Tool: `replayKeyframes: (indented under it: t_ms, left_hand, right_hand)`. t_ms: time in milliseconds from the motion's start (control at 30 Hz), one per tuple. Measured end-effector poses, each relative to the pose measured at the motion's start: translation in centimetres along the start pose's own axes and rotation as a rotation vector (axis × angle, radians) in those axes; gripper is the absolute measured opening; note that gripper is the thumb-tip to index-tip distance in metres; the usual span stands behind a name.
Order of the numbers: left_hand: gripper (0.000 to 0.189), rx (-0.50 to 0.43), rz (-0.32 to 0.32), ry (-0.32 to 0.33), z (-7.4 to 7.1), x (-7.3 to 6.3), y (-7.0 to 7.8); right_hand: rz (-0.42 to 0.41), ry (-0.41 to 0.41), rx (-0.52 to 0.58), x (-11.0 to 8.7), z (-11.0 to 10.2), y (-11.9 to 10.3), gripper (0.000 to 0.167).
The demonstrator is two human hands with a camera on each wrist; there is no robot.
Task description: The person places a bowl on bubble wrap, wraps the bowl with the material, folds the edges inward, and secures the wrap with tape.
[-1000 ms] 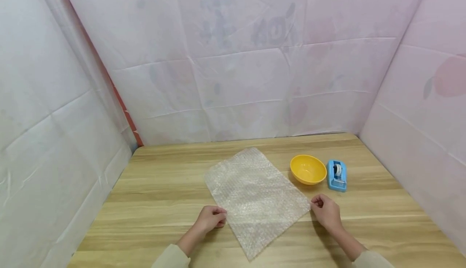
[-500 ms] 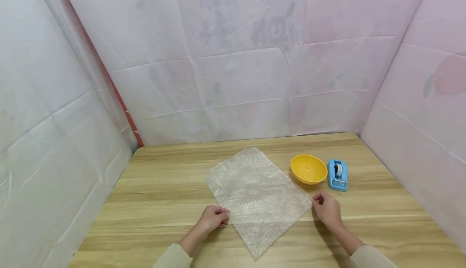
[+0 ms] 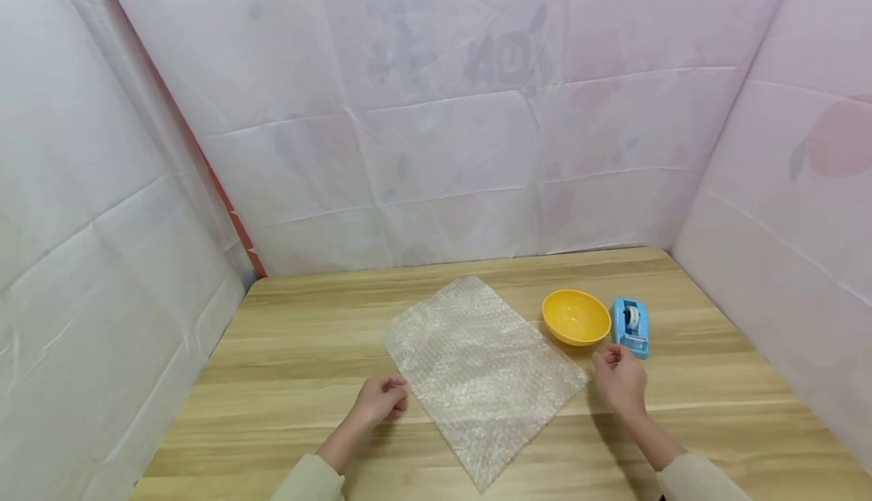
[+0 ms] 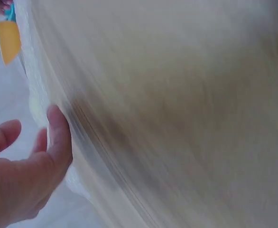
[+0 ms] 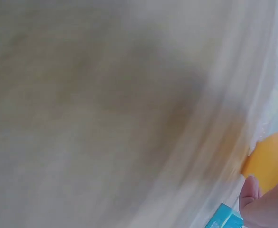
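Note:
A sheet of clear bubble wrap [image 3: 480,372] lies flat and turned cornerwise on the wooden table. Just off its left edge is my left hand [image 3: 380,398]; the left wrist view shows this hand [image 4: 30,175] with thumb and fingers apart and nothing between them. My right hand [image 3: 623,381], loosely curled and holding nothing visible, hovers beside the sheet's right corner. It is close to the yellow bowl [image 3: 576,319] and the blue tape dispenser [image 3: 630,319], whose front end it nears. In the right wrist view only part of this hand [image 5: 269,204] shows, before the bowl [image 5: 272,154].
The wooden table [image 3: 293,350] has the sheet in its middle, with the bowl and dispenser at the right. White printed cloth [image 3: 443,145] hangs behind the table and along both sides.
Both hands have come off the bubble wrap, which they were pinching at its left edge and right corner. The left has drawn back leftward; the right has moved up toward the tape dispenser.

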State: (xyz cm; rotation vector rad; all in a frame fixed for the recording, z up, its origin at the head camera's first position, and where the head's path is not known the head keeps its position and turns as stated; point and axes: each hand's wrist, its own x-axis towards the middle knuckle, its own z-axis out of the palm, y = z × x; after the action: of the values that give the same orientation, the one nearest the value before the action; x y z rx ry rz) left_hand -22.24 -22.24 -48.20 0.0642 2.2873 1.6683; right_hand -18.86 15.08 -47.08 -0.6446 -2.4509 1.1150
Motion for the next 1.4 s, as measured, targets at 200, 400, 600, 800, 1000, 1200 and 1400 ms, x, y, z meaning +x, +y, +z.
replayKeyframes:
  t_ms: [200,400,600,800,1000,1200,1400]
  left_hand:
    - [0.041,-0.006,-0.073,0.21,-0.8,1.7,0.4]
    - [0.05,-0.136,-0.131,0.328,-1.1,3.9,0.9]
    - [0.06,-0.245,-0.15,0.319,-1.3,4.9,1.5]
    - [0.055,-0.271,-0.195,0.328,-1.0,5.5,1.9]
    - [0.052,-0.248,-0.215,0.37,-0.8,5.9,2.0]
    - [0.05,-0.254,-0.236,0.41,-0.8,6.3,1.7]
    - [0.049,-0.259,-0.236,0.439,-0.8,6.5,1.6]
  right_hand:
    - [0.217,-0.091,0.084,0.9,-0.5,-0.9,0.059]
    - [0.371,-0.219,0.255,1.9,-0.5,-1.0,0.073]
    - [0.448,-0.253,0.428,2.8,-0.2,-1.1,0.07]
    - [0.481,-0.276,0.552,3.0,-0.2,-1.5,0.064]
    - [0.522,-0.294,0.595,3.1,-0.2,-1.9,0.063]
    - [0.533,-0.304,0.619,3.2,0.0,-1.9,0.063]
    - [0.537,-0.305,0.638,3.2,0.1,-1.8,0.063]
